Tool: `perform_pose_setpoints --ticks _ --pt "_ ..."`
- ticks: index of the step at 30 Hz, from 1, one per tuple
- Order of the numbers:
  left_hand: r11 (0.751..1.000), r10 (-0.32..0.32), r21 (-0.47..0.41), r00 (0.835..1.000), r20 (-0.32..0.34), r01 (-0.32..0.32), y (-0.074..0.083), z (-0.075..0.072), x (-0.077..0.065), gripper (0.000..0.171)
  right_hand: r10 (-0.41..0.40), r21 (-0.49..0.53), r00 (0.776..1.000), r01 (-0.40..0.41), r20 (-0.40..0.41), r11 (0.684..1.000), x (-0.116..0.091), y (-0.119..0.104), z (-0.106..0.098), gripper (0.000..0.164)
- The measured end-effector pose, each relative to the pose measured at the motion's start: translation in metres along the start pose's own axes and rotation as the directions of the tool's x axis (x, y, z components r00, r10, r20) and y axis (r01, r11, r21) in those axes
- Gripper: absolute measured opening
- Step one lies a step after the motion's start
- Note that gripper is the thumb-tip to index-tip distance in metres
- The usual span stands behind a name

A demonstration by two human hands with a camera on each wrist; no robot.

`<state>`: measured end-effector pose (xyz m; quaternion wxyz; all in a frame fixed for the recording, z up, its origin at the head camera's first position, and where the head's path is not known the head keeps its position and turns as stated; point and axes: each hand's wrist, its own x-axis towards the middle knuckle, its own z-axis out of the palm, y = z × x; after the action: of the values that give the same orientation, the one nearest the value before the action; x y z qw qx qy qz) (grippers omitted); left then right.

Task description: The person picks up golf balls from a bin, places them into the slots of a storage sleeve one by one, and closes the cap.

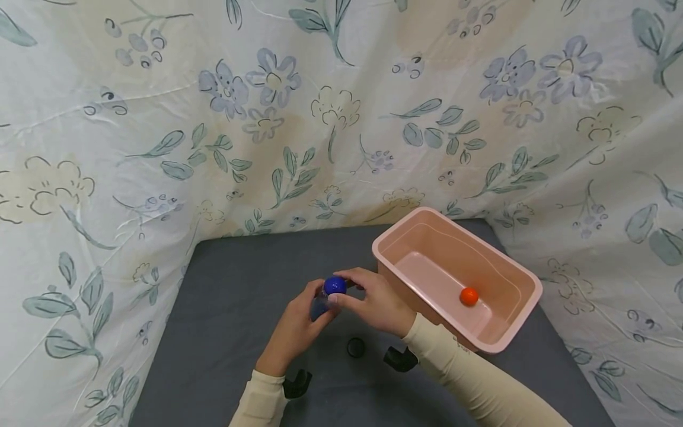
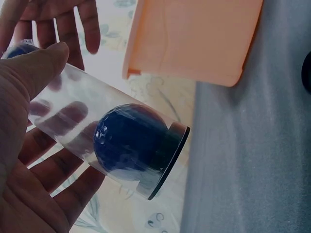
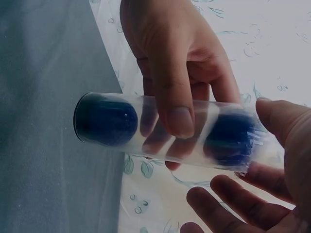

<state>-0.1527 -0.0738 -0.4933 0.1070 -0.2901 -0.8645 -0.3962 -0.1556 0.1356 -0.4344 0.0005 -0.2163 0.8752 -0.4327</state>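
My left hand (image 1: 293,326) grips a clear plastic tube (image 3: 167,114) round its middle, thumb on one side and fingers on the other. Inside, a dimpled blue golf ball (image 2: 129,141) sits against the dark closed end. A second blue golf ball (image 1: 335,286) is at the tube's mouth. My right hand (image 1: 381,302) has its thumb and forefinger on either side of this ball at the rim, while its other fingers spread apart. On the dark table cloth below the hands lies a round black cap (image 1: 356,347).
A pink rectangular bin (image 1: 411,290) stands right of the hands, with an orange ball (image 1: 469,296) on its floor. Floral fabric (image 1: 331,118) hangs behind and at both sides of the grey-covered table (image 1: 240,273).
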Motion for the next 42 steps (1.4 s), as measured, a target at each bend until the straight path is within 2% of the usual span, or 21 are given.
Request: perform_pose_setpoints --ticks 6,12,23,30,38,42 --pt "0.999 -0.033 -0.016 0.999 0.009 0.033 0.001 0.002 0.0 0.053 0.041 -0.079 0.999 -0.044 -0.035 0.996 -0.001 -0.002 -0.012 0.046" --pt "0.998 -0.064 -0.01 0.997 0.03 0.064 0.002 0.002 0.001 0.051 0.079 -0.042 0.996 -0.081 -0.044 0.996 -0.001 -0.001 -0.024 0.045" --pt "0.993 -0.116 0.034 0.993 0.003 0.116 0.004 0.005 0.008 0.052 0.119 -0.082 0.986 -0.13 -0.12 0.988 -0.001 0.033 -0.065 0.048" --pt "0.992 -0.118 0.032 0.993 -0.002 0.118 0.005 0.006 0.01 0.052 0.143 -0.094 0.982 -0.155 -0.127 0.983 -0.003 0.051 -0.091 0.047" --pt "0.995 -0.096 0.028 0.995 -0.006 0.096 0.005 0.008 0.009 0.05 0.109 -0.132 0.979 -0.133 -0.174 0.982 -0.007 0.074 -0.12 0.046" --pt "0.995 -0.092 0.033 0.996 -0.014 0.093 0.005 0.009 0.007 0.051 0.115 -0.149 0.98 -0.14 -0.164 0.979 -0.007 0.083 -0.129 0.047"
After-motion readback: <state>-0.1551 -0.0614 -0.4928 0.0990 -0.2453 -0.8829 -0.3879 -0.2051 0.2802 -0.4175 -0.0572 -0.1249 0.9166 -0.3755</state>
